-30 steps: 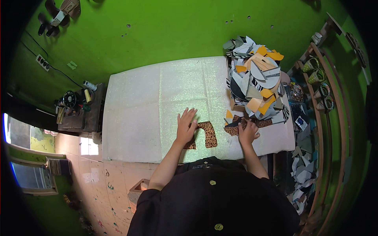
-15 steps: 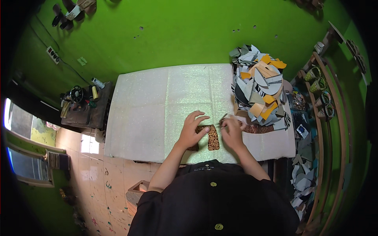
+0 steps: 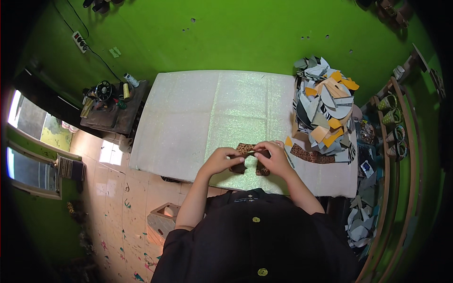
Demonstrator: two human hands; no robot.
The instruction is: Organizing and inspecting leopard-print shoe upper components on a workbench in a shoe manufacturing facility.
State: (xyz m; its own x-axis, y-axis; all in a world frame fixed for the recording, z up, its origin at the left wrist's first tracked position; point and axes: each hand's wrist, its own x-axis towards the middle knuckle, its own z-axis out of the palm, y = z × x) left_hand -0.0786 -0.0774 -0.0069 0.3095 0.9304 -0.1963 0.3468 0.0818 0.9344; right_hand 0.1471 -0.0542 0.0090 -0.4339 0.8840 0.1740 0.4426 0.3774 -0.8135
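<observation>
Close to the table's near edge, my left hand [image 3: 219, 161] and my right hand [image 3: 276, 161] pinch a brown patterned piece of sheet material [image 3: 245, 148] between thumbs and fingers. Its mottled side shows at the far edge, and a plain dark brown side faces up between my hands, so it looks partly folded over. Lower ends of the patterned material show below my fingers on both sides. Right of my right hand, a slim dark tool or strip [image 3: 290, 159] lies on the table; its kind is unclear. A longer patterned strip [image 3: 311, 155] lies beyond it.
The table has a pale, shimmering cover [image 3: 179, 118]. A heaped box of cut scraps [image 3: 325, 106] stands at its right end. To the left is a sewing machine [image 3: 104, 92] on a small table with thread spools [image 3: 126, 90]. Shoes sit on a wooden rack [image 3: 391, 118] at right.
My right hand has moved left and shut on the patterned piece. My left hand's spread fingers have closed on it too. The piece is turned partly over, and the view has shifted.
</observation>
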